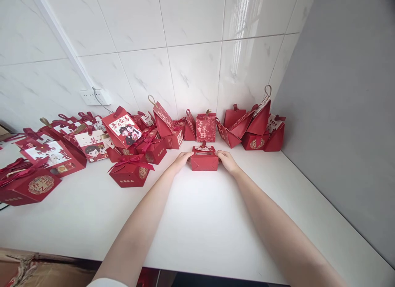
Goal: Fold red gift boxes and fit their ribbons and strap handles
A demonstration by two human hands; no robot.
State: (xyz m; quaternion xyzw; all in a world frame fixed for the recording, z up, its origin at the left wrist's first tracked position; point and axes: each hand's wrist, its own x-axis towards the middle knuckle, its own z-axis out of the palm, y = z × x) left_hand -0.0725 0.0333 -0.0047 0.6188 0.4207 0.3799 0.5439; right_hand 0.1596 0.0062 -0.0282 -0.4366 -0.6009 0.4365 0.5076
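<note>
A small red gift box (204,163) rests on the white table between my two hands, its printed top facing up. My left hand (182,160) grips its left side, the thumb near the upper edge. On the right side my right hand (227,160) holds it the same way, fingers partly hidden behind the box. Directly behind stands an upright red gift box (205,128) with gold lettering. Left of my left arm sits a red box with a ribbon bow (131,173).
Many red gift boxes crowd the left, among them a large one with a round gold emblem (40,185). More triangular boxes (257,122) lean together at the back right. A tiled wall with a socket strip (95,97) and a grey partition (339,114) bound the table (197,229).
</note>
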